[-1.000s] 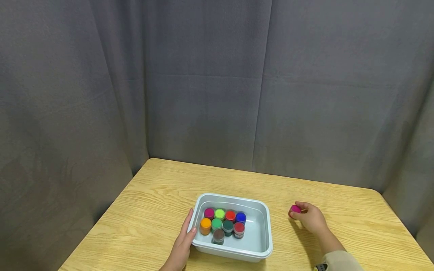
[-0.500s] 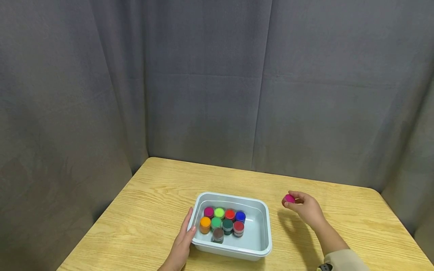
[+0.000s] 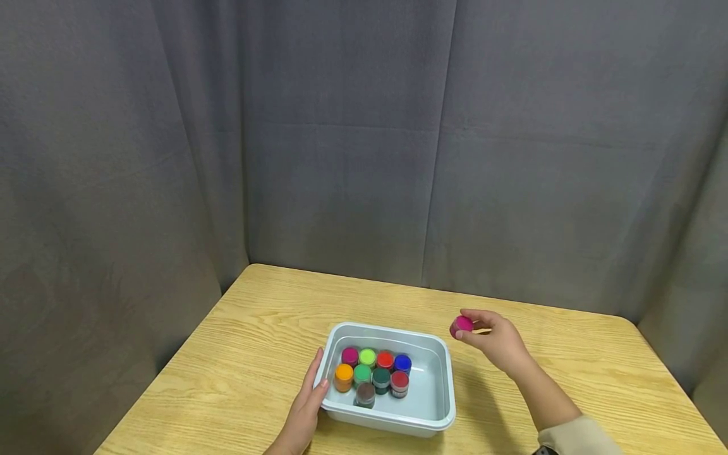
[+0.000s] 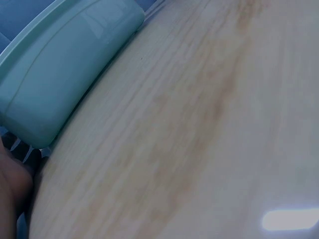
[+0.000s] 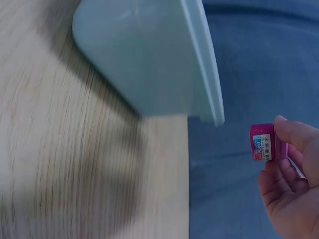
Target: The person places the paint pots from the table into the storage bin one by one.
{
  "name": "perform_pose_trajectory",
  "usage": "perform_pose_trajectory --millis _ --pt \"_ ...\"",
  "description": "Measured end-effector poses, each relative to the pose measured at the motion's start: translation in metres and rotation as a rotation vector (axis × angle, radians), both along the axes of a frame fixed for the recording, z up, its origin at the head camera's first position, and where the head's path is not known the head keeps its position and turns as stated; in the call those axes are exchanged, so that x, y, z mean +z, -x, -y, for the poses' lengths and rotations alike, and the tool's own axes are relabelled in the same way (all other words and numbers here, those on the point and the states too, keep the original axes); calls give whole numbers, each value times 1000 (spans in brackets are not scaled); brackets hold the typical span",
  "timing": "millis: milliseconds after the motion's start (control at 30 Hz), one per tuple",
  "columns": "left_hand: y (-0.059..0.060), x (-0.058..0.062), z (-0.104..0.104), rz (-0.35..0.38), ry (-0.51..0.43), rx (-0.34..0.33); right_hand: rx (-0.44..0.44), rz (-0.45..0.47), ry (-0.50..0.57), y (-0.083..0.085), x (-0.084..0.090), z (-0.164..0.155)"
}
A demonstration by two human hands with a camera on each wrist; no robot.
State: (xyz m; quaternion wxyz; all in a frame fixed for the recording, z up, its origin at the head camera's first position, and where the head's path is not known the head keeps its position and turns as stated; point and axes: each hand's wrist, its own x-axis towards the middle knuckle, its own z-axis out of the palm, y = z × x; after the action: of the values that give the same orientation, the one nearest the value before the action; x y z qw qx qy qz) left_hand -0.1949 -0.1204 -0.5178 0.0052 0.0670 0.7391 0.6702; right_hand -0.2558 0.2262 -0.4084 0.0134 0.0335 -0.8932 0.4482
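My right hand (image 3: 499, 341) pinches a magenta paint jar (image 3: 461, 325) between thumb and fingers, raised above the table and right of the tub's far right corner. The jar's printed label (image 5: 261, 147) shows in the right wrist view. At the left side of a pale blue-grey plastic tub (image 3: 432, 424), my left hand (image 3: 303, 411) holds the wall, thumb over the rim and fingers along the outside. Several paint jars stand inside the tub, among them orange (image 3: 344, 377), lime green (image 3: 367, 357), blue (image 3: 402, 363) and brown (image 3: 366, 395) ones.
The tub stands on a wood-grain table (image 3: 239, 354) near its front. Grey curtains (image 3: 341, 158) hang behind the table and along both sides. Inside the tub, the jars cluster toward the left, with bare floor (image 3: 428, 392) on the right.
My right hand has lifted the magenta jar off the table and carried it left, toward the tub. My left hand and the tub have stayed in place.
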Motion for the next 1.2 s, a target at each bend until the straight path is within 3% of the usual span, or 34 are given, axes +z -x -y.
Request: perform_pose_trajectory --millis 200,400,567,800,1200 --pt "0 0 0 10 -3 -2 55 -13 29 -7 6 22" --pt "0 0 0 2 -9 -4 104 42 60 -13 6 46" --pt "-1 0 -1 0 -1 -3 162 85 71 -19 2 64" --pt "0 0 -1 0 6 -1 302 72 90 -24 -6 79" --pt "-2 2 1 -15 16 -2 392 95 38 -26 -21 97"
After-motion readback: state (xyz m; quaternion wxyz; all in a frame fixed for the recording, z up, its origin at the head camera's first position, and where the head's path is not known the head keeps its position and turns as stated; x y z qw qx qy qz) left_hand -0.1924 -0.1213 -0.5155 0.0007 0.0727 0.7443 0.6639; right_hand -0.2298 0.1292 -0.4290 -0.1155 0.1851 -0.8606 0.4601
